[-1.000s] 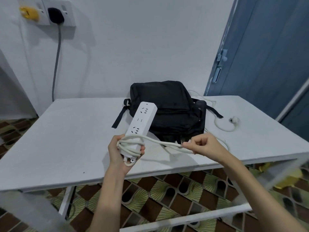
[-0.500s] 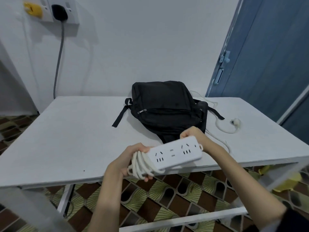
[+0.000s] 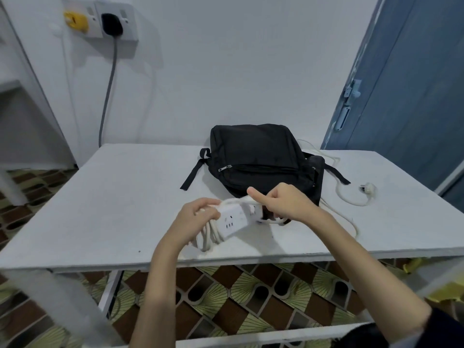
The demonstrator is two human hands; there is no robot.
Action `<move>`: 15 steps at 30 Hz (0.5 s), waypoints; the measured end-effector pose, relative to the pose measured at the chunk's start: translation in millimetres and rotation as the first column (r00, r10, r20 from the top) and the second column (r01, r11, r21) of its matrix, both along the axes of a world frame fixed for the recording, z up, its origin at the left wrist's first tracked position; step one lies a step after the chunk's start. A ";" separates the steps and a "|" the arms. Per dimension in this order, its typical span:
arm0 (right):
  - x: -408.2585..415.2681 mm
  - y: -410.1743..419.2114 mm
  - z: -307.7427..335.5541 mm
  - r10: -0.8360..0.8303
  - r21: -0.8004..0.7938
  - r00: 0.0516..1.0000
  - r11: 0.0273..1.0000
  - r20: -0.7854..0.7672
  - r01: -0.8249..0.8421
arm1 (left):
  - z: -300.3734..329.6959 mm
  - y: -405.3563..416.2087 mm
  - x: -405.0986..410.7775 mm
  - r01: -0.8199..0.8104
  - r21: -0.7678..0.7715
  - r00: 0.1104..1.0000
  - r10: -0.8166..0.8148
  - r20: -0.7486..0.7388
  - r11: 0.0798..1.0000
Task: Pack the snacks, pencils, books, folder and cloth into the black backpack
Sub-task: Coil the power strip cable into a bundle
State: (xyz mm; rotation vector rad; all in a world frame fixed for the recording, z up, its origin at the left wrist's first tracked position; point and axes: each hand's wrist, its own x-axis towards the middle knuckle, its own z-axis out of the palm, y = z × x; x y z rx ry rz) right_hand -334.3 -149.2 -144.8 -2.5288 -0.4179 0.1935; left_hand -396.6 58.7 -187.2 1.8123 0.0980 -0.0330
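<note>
1. Over the near part of the white table (image 3: 100, 197), both hands work a white power strip (image 3: 232, 219) whose cable (image 3: 209, 236) is looped round it.
2. Left hand (image 3: 194, 219): fingers curled over the strip's left end and the loops hanging there, gripping them.
3. Right hand (image 3: 283, 202): fingers closed on the cable at the strip's right end, thumb stretched out toward the left (the part of the strip under this hand is hidden).
4. From the right hand, the loose cable runs off across the table to its plug (image 3: 367, 189), which lies near the right edge.
5. Black backpack (image 3: 258, 156): it lies on the table just behind the hands, toward the wall, front pocket zipped, one strap (image 3: 192, 174) trailing to its left.
6. On the wall, a black plug (image 3: 111, 23) sits in a socket beside a yellow one (image 3: 75, 21).
</note>
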 end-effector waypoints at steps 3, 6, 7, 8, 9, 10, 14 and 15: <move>0.7 -2.0 -9.4 0.088 0.180 0.987 0.982 -0.134 -0.063 | -2.5 7.2 -0.5 -0.258 -0.152 0.959 0.273 0.082 0.954; 2.2 -4.8 -34.0 0.292 0.413 0.912 0.897 -0.288 -0.157 | -4.3 18.3 -2.9 -0.250 -0.383 0.956 0.289 0.048 0.889; 3.1 -6.1 -45.0 0.314 0.440 0.905 0.882 -0.288 -0.166 | -5.1 20.7 -4.3 -0.201 -0.450 0.969 0.244 0.039 0.870; 2.8 -7.7 -54.3 0.314 0.466 0.905 0.871 -0.286 -0.155 | -6.2 21.7 -5.7 -0.147 -0.525 0.980 0.197 0.040 0.838; 3.2 -8.6 -59.9 0.300 0.491 0.913 0.861 -0.278 -0.134 | -6.5 22.7 -6.8 -0.100 -0.598 0.985 0.165 0.056 0.795; 3.3 -10.0 -62.9 0.275 0.503 0.925 0.857 -0.262 -0.112 | -7.5 22.6 -7.4 -0.070 -0.664 0.987 0.149 0.064 0.745; -2.7 -12.4 -55.9 0.184 0.511 0.974 0.855 -0.133 -0.092 | -15.8 22.4 -4.4 -0.099 -0.793 0.984 0.179 0.013 0.602; -6.2 -12.7 -49.9 0.165 0.523 0.980 0.848 -0.109 -0.085 | -19.9 23.4 -2.8 -0.129 -0.808 0.981 0.193 -0.019 0.574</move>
